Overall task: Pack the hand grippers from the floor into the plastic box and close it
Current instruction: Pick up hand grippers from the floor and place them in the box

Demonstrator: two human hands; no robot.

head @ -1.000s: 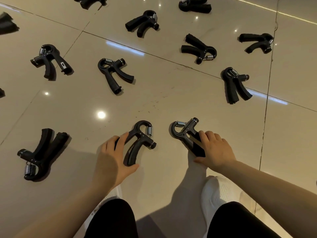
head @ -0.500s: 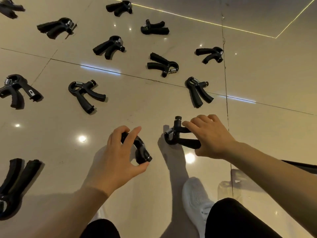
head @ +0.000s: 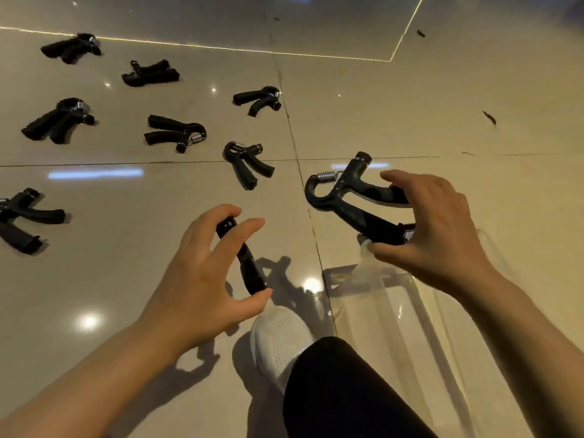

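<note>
My left hand (head: 202, 279) grips a black hand gripper (head: 245, 259) lifted off the floor, seen edge-on between thumb and fingers. My right hand (head: 433, 229) holds a second black hand gripper (head: 347, 200) by its two handles, spring end pointing left, in the air above the near left corner of the clear plastic box (head: 420, 327). The box lies on the tiles at the lower right, partly hidden by my right arm. Several more hand grippers (head: 246, 162) lie scattered on the floor at the upper left.
My white shoe (head: 279, 339) and black trouser leg (head: 341, 393) are at the bottom centre, next to the box. Glossy beige floor tiles (head: 395, 115) stretch to the upper right, with small dark specks there.
Both hands have lifted their grippers off the floor. The view has swung right, bringing the clear box into sight, and my right hand has carried its gripper over the box's corner.
</note>
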